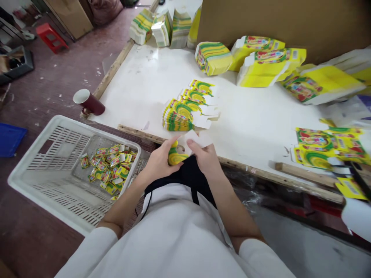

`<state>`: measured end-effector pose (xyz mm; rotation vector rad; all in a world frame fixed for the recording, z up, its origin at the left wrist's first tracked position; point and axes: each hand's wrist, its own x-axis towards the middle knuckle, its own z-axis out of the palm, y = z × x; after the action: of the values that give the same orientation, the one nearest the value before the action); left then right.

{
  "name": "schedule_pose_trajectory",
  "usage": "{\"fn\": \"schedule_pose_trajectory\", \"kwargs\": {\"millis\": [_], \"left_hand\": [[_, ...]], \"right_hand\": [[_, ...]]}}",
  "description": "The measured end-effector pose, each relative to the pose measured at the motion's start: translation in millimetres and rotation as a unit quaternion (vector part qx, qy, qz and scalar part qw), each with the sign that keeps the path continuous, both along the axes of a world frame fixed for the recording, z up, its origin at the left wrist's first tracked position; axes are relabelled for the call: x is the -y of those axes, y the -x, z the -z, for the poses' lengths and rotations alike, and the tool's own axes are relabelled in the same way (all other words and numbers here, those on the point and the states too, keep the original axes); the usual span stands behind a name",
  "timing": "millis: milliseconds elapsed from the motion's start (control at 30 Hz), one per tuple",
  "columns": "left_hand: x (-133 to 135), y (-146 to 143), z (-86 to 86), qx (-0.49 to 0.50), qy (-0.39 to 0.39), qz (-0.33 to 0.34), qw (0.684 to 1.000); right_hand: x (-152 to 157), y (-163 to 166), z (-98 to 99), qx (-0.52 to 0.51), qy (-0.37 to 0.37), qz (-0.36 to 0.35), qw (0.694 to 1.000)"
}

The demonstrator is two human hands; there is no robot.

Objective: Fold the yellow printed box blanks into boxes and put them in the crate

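Note:
Both of my hands hold a small yellow and green cardboard box (176,157) in front of my waist, at the table's front edge. My left hand (162,158) is wrapped round its printed body. With thumb and fingers, my right hand (205,155) pinches the white flap end (191,136). Just beyond my hands, a fanned row of flat printed cartons (181,116) lies on the white table (246,116), white flaps pointing right. To the left below, a white plastic crate (58,181) contains many small yellow boxes (111,166).
Stacks of flat cartons (214,58) line the table's back by a brown cardboard sheet (275,19). More cartons (321,144) lie at right beside a wooden strip (304,174). A maroon mug (93,105) stands at the left corner. A red stool (52,37) is on the floor.

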<state>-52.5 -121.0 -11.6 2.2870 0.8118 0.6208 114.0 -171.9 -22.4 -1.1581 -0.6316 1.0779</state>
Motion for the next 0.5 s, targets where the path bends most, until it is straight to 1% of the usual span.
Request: {"fn": "schedule_pose_trajectory", "kwargs": {"millis": [33, 100, 133, 167, 200, 267, 333, 367, 433, 500], "left_hand": [[2, 0, 1.0, 0.005, -0.011, 0.021, 1.0], [7, -1, 2.7, 0.011, -0.022, 0.031, 0.999], [8, -1, 3.4, 0.011, -0.024, 0.026, 0.999], [9, -2, 4.0, 0.011, -0.024, 0.022, 0.999], [9, -2, 4.5, 0.012, -0.023, 0.017, 1.0], [7, -1, 4.9, 0.022, -0.018, -0.004, 1.0], [3, -2, 5.0, 0.03, -0.016, -0.03, 0.999], [2, -2, 5.2, 0.03, -0.015, -0.037, 0.999], [-1, -4, 6.5, 0.025, -0.009, -0.037, 0.999], [-1, -6, 9.2, 0.024, -0.008, -0.037, 0.999]], "right_hand": [[-3, -5, 0.9, -0.07, 0.049, -0.057, 0.995], [-6, -9, 5.7, -0.189, 0.125, -0.158, 0.961], [-7, -8, 9.2, -0.23, 0.144, -0.187, 0.944], [-6, -5, 12.7, -0.259, 0.146, -0.199, 0.934], [-4, -2, 15.9, -0.28, 0.131, -0.196, 0.931], [0, 6, 19.5, -0.301, 0.068, -0.173, 0.935], [5, 13, 18.3, -0.286, 0.009, -0.149, 0.946], [7, 15, 16.1, -0.267, -0.005, -0.133, 0.955], [7, 16, 10.0, -0.213, -0.005, -0.093, 0.973], [4, 15, 4.8, -0.163, 0.017, -0.07, 0.984]]}}
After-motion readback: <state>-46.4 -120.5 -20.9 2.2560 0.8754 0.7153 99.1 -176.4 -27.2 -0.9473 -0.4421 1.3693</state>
